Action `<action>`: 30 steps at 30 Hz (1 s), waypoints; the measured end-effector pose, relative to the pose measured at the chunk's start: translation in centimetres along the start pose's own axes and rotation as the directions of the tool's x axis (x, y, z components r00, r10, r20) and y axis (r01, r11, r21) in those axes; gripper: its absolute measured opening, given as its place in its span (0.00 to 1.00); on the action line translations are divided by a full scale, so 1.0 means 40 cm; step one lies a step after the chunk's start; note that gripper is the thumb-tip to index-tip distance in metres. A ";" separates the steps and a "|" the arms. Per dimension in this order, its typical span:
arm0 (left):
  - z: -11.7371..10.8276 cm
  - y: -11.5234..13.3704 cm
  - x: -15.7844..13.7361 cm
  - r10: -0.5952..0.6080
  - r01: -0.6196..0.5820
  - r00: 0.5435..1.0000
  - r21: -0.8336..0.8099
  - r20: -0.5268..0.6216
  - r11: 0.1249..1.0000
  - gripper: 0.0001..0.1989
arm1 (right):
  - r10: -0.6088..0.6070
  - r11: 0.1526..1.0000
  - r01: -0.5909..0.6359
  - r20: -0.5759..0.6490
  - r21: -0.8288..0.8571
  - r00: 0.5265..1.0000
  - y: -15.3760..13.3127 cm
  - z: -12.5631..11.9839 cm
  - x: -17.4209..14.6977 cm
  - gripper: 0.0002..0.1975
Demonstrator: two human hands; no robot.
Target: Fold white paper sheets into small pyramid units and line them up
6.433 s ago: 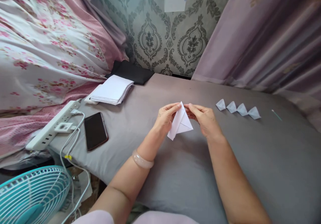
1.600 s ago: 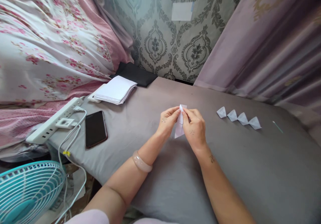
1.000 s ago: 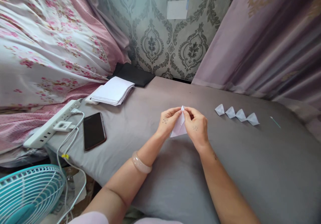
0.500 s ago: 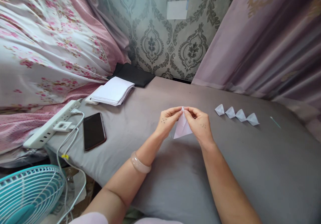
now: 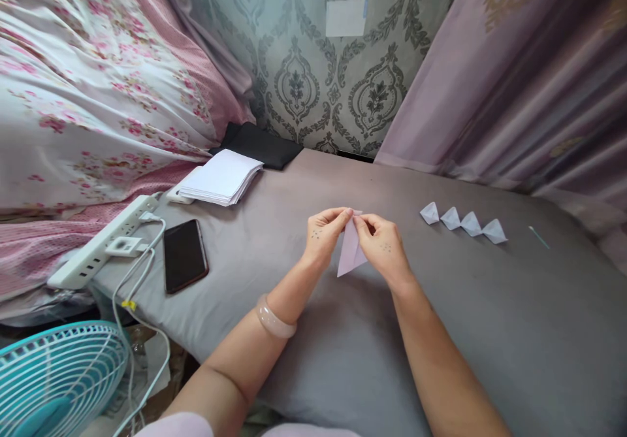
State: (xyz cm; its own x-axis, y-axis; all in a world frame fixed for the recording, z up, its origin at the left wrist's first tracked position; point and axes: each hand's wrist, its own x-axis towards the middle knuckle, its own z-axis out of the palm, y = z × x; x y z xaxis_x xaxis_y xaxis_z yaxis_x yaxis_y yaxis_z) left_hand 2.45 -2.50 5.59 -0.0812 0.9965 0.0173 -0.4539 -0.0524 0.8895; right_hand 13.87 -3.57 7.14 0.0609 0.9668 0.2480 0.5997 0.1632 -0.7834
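Observation:
A folded sheet of paper, narrow at the top and wider below, hangs between my two hands above the grey cloth. My left hand pinches its upper left edge between thumb and fingers. On the other side, my right hand grips the top right edge in the same way and covers part of the sheet. Off to the right, several folded white paper shapes stand in a slanting row, apart from my hands.
Left of my hands lie a phone and a stack of white paper. A power strip with white cables runs along the left edge, above a turquoise fan. A thin stick lies far right.
Both hands have shifted slightly left, the right one more. The paper's lower end has tilted a little, and its top edge now shows between the fingertips.

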 end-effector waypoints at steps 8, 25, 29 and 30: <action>-0.032 0.011 0.030 -0.116 0.120 0.993 -0.182 0.029 0.976 0.15 | 0.077 0.988 -0.108 0.261 0.109 0.962 0.021 -0.029 0.011 0.18; -0.031 0.002 0.022 -0.052 0.068 0.989 -0.111 0.140 0.991 0.09 | 0.186 0.863 -0.343 0.399 0.371 0.898 -0.011 -0.054 0.010 0.17; -0.029 0.000 0.020 -0.066 0.082 0.986 -0.096 0.154 0.992 0.10 | 0.232 0.861 -0.360 0.352 0.360 0.907 -0.013 -0.059 0.011 0.18; -0.028 0.001 0.020 -0.076 0.093 0.983 -0.097 0.165 0.991 0.10 | 0.233 0.865 -0.357 0.347 0.353 0.908 -0.013 -0.059 0.011 0.18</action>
State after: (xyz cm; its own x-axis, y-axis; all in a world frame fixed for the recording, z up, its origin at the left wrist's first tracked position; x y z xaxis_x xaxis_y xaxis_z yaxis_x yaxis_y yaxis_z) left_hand 1.37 -1.78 5.12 0.1010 0.9946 0.0243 -0.5430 0.0346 0.8390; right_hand 15.48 -3.71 9.01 -0.0817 0.9845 -0.1551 0.2153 -0.1345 -0.9672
